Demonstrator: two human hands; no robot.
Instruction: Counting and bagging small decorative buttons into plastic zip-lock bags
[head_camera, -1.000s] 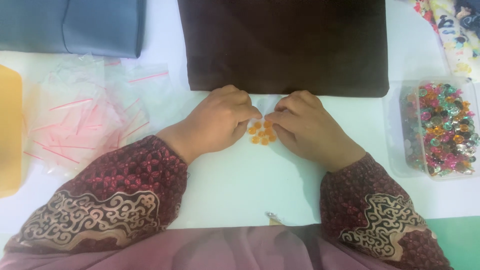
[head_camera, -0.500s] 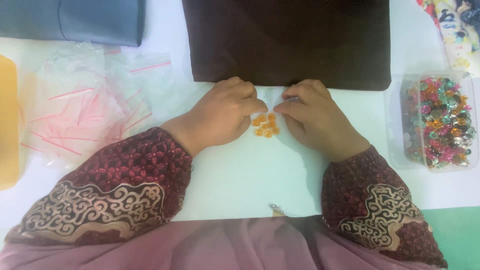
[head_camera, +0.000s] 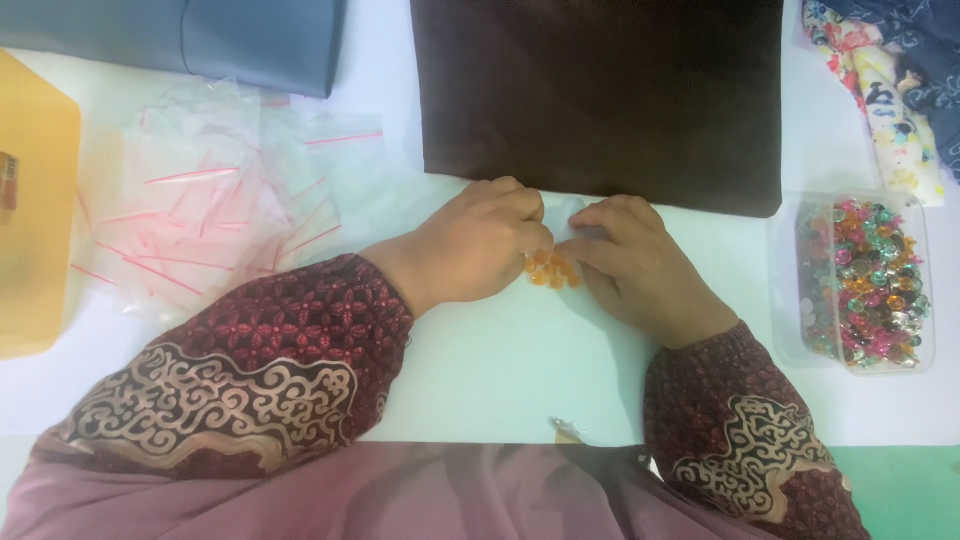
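1. Orange beads (head_camera: 552, 270), a small cluster, lay on the white table (head_camera: 500, 350) just below the dark brown cloth (head_camera: 600, 100), between the two hands.
2. Left hand (head_camera: 470, 250) rested knuckles up, fingers curled & pressed down at the left side of the beads; fingertips were hidden, so I cannot tell if it pinched anything.
3. Right hand (head_camera: 640, 265) was curled the same way at the right side, fingertips near a small clear bag (head_camera: 570, 215) w/ the beads just under it. Probably both hands held this bag flat, so the beads stayed in one place, but the grip itself was not visible.
4. Both hands were close together, almost touching, thumbs toward the beads. Judged from this, the work was fine & needed both sides steady.
5. Plastic tub (head_camera: 855, 285) w/ mixed coloured beads stood at the right, near the right hand, apart from it; likely kept there for easy reach.
6. Pile of clear zip bags (head_camera: 210, 220) w/ red strips lay at the left, near the left forearm, spread loosely.
7. Further away: grey-blue cloth (head_camera: 200, 40) at top left, yellow thing (head_camera: 35, 210) at the left edge, printed cloth (head_camera: 890, 90) at top right.
8. Small shiny object (head_camera: 565, 432) lay at the near table edge; too small to tell what it was.
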